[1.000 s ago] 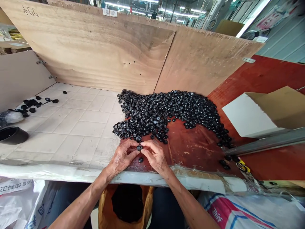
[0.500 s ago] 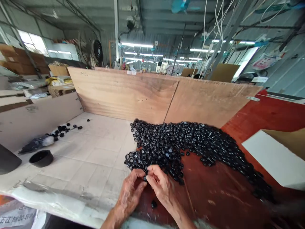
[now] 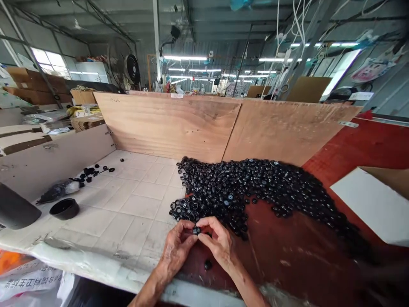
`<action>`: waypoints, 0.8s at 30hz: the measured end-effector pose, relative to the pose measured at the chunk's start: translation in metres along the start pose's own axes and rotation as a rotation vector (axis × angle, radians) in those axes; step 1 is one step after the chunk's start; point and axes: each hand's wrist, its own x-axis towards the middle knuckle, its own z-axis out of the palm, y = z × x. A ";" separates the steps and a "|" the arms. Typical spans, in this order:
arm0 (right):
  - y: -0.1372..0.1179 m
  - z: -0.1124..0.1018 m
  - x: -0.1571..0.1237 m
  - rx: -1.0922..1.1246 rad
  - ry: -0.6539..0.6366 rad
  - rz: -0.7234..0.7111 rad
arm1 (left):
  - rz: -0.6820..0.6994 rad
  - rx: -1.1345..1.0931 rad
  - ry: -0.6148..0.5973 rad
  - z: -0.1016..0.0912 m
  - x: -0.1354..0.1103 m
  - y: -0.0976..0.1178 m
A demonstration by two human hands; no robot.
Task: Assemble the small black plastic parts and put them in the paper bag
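In the head view, the left hand (image 3: pixel 177 246) and right hand (image 3: pixel 220 244) meet in front of the pile (image 3: pixel 236 183) of black parts. Thumb and fingertips of each are nearly closed, together pinching a small black part (image 3: pixel 196 230) between them, over the red board (image 3: pixel 284 251). A loose cap (image 3: pixel 208 265) lies on that board, nearer the person. Well off to the left stands a black bowl (image 3: pixel 66 214); to the right, a white box (image 3: pixel 367 204).
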 end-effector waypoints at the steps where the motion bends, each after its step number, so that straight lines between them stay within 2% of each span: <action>1: 0.000 0.000 0.000 0.027 -0.002 0.017 | 0.019 0.008 0.007 0.000 0.000 0.001; 6: 0.005 0.005 0.001 0.099 0.050 -0.008 | 0.084 0.118 0.047 0.001 0.002 0.003; 12: 0.003 0.003 0.003 0.072 0.037 -0.024 | 0.091 0.096 0.013 0.001 0.001 0.004; 15: 0.002 0.003 0.002 -0.024 0.053 -0.037 | 0.152 0.197 0.013 0.000 0.001 0.006; 19: 0.002 0.003 -0.002 -0.245 0.088 -0.155 | 0.195 0.286 -0.022 -0.001 0.000 0.007; 24: -0.005 -0.001 -0.004 -0.277 -0.016 -0.213 | 0.156 0.232 -0.004 -0.003 -0.001 0.002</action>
